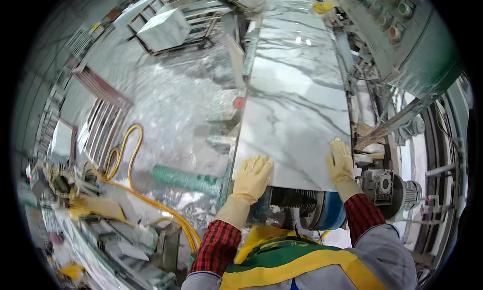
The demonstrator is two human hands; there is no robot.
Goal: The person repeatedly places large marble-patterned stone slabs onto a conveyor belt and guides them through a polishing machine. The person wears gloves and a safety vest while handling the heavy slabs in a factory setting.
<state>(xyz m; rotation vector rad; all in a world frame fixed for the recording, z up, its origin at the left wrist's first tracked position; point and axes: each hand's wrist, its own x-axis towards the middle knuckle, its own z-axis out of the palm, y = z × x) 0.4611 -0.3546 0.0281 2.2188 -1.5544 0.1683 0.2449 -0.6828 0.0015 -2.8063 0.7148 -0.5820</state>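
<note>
Marble-veined slab (297,104) lying long on the machine bed wants even, flat pressure, I judge: left hand (252,177) with fingers spread over its near left corner, right hand (341,161) likewise flat on the near right edge, neither pinching, slab stretching away ahead.

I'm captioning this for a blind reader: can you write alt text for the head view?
Two gloved hands, left hand and right hand, press flat on the near end of a long white marble slab lying on a machine bed, with a grey control panel to the right and yellow hoses on the wet floor.
</note>
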